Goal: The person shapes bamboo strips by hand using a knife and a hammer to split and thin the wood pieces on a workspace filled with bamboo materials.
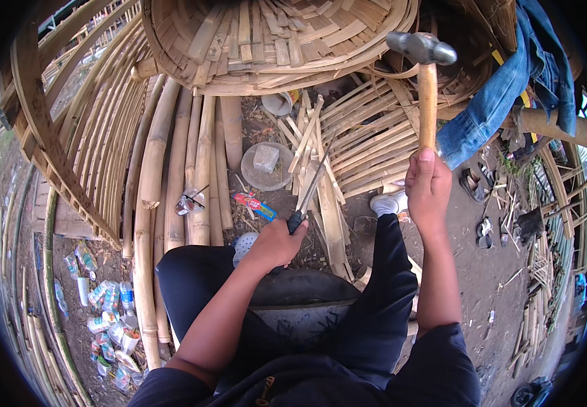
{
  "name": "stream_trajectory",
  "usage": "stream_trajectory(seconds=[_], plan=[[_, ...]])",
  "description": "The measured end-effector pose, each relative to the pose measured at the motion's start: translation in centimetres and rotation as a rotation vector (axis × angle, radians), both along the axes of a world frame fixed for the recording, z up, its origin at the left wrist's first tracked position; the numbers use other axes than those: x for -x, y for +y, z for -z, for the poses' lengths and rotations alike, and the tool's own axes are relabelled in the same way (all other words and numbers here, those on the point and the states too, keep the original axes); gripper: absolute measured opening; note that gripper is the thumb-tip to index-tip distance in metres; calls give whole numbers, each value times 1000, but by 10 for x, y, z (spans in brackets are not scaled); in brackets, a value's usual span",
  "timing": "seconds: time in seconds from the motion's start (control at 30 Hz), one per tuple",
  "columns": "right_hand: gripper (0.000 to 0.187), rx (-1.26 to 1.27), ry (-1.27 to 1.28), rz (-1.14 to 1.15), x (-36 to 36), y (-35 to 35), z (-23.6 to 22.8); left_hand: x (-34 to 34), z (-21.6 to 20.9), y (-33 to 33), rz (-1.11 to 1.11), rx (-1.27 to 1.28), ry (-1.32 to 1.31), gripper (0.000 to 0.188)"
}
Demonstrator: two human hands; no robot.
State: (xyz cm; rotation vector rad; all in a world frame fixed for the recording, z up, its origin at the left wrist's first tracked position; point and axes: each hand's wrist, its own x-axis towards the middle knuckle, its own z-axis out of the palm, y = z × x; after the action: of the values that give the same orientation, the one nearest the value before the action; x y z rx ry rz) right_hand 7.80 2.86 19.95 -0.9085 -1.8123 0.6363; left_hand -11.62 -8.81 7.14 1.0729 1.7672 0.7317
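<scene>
My right hand (pixel 430 193) is closed around the wooden handle of a hammer (pixel 428 102). The hammer is held upright, with its metal head at the top, in front of a woven bamboo basket. Over my left thigh, my left hand (pixel 270 244) grips the black handle of a long, narrow-bladed knife (pixel 316 180). Its blade slants up and to the right, over split bamboo strips (pixel 331 224) on the ground. The large round woven bamboo basket (pixel 266 81) fills the far middle, above both hands.
Bamboo poles (pixel 202 166) lean on the left beside a slatted bamboo frame (pixel 97 129). Plastic cups and bottles (pixel 114 319) litter the ground there. A stone block (pixel 266 159) rests on a round slab (pixel 253 180). A denim garment (pixel 487 108) hangs at right; sandals (pixel 473 184) lie below.
</scene>
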Motion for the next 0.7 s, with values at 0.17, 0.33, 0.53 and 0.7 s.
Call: stream_trajectory(seconds=[0.17,0.33,0.53,0.7], plan=[[56,-5,-189,47,-29,19,120,-8,-7,5,23,-2,-41,47],[52,263,-642,102,-32,11,131,-5,3,5,97,-15,-20,45],[55,-50,-87,51,-21,4,0,8,-7,0,66,45,-24,43],[57,-77,40,-14,-30,18,76,6,-15,5,102,65,-50,44]])
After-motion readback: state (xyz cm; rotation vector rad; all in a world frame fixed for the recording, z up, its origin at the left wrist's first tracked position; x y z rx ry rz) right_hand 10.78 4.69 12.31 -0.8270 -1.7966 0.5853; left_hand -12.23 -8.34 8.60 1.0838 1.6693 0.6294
